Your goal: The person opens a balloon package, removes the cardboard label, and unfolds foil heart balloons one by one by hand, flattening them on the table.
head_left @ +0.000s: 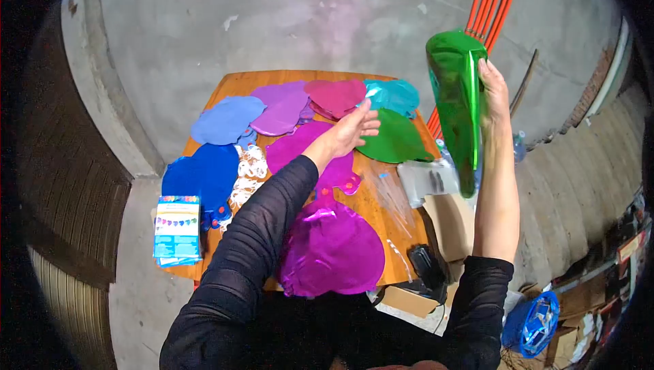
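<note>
My right hand [494, 90] grips a shiny green foil balloon [455, 97] by its right edge, up in the air at the table's right side. My left hand [351, 128] is over the table with its fingers apart and nothing in it. Below it lie a magenta foil balloon [286, 152] and, to its right, a flat green balloon [392, 140]. Another magenta balloon [334, 247] lies at the table's front edge, close to my body.
Blue, purple, red and teal balloons lie across the wooden table [238, 82]. White ribbon [246, 179] and a printed box [177, 228] are at left. Clear straws [392, 196], plastic bags and open cardboard [446, 223] are at right. A blue basket [531, 326] stands lower right.
</note>
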Demonstrator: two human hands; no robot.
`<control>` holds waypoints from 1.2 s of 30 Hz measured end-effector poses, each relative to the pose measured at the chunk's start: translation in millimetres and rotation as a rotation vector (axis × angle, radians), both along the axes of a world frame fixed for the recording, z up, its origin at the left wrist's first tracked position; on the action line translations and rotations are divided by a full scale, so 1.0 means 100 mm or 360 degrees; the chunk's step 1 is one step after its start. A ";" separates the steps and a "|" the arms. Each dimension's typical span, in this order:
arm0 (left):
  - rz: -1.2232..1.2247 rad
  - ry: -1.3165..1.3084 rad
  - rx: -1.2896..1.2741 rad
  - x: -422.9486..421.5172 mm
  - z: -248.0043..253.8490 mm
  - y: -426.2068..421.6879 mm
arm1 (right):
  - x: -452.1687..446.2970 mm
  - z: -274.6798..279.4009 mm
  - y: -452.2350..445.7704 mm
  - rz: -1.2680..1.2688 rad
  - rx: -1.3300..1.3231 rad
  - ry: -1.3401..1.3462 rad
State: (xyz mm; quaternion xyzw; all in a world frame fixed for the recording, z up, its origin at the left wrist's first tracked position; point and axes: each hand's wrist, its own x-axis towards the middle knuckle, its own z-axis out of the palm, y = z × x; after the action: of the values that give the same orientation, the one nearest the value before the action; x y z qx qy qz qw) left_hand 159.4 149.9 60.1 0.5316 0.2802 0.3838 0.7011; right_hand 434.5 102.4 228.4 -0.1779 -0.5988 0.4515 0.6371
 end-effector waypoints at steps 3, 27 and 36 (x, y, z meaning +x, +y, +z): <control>-0.0117 -0.0201 0.0006 -0.16 0.08 -0.20 | -0.19 -0.09 -0.02 0.0197 -0.0057 0.0074; 0.0908 0.0770 0.1757 -1.51 0.51 -1.75 | -0.36 -0.34 -0.88 -0.0087 0.0070 -0.1136; 0.1023 0.1349 0.2171 -1.60 -0.19 -2.73 | -0.54 -1.34 -1.67 -0.0238 0.0580 -0.1784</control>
State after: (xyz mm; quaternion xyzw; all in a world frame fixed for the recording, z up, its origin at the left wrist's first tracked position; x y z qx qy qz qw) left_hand -1.0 -122.8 41.5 0.8295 0.3632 0.4173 -0.0771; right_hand 380.3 -64.9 94.8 -0.3187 -0.8977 0.1324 0.2740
